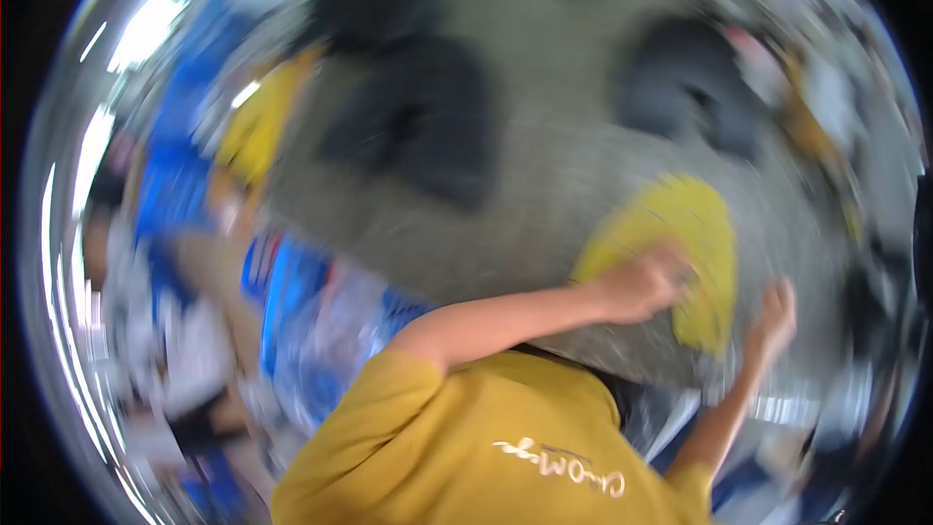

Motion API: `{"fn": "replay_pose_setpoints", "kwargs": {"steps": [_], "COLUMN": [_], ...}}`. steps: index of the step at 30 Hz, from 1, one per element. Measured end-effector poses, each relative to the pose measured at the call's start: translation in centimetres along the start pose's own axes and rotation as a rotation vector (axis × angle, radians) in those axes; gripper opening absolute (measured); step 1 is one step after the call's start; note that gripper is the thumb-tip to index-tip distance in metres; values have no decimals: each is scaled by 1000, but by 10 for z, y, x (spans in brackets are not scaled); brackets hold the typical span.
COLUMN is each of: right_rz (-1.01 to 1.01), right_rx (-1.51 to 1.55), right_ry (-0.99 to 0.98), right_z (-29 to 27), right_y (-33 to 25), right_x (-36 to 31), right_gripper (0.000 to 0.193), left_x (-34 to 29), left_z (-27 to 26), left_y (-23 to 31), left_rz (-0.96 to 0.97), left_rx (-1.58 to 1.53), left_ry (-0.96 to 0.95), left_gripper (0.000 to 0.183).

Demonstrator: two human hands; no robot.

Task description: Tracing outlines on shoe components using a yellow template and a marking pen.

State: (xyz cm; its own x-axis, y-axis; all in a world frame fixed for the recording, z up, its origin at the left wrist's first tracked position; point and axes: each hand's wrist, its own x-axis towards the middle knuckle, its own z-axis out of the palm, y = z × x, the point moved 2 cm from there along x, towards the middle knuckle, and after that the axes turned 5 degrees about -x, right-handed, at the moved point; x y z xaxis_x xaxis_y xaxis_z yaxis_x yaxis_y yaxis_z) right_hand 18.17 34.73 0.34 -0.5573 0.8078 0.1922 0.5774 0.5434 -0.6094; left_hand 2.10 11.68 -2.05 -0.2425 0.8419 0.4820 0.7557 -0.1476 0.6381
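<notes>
A yellow U-shaped piece, like a neck pillow [707, 219], lies on the grey table [544, 185] right of the middle. My left hand [646, 282] is over its near left part, with the fingers curled closed. A small dark spot shows at those fingertips, too blurred to name. To the right of the yellow piece and apart from it, my right hand [773, 321] is raised with its fingers drawn together. Whatever it may hold cannot be made out. Motion smears both hands.
Dark U-shaped pieces [442, 122] lie farther back at the left, and a dark grey one [671, 78] at the back right. A blue crate [279, 306] with clear plastic stands at the table's left edge. Yellow pieces [258, 126] and blue crates [175, 190] are beyond it.
</notes>
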Motion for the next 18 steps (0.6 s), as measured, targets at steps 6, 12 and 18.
{"fn": "replay_pose_setpoints", "kwargs": {"steps": [6, 12, 18], "right_rz": [-428, -456, -259], "right_rx": [-329, -329, 91], "right_ry": [-285, -133, -235], "right_z": [29, 47, 38], "right_y": [11, -23, -6], "right_x": [25, 20, 20], "right_gripper": [39, 40, 27], "left_x": [-1, -4, 4], "left_z": [20, 23, 27], "left_y": [-11, -22, -16], "left_rz": [131, 114, 178], "left_rx": [144, 308, 305], "left_ry": [81, 7, 41], "left_gripper": [20, 19, 16]}}
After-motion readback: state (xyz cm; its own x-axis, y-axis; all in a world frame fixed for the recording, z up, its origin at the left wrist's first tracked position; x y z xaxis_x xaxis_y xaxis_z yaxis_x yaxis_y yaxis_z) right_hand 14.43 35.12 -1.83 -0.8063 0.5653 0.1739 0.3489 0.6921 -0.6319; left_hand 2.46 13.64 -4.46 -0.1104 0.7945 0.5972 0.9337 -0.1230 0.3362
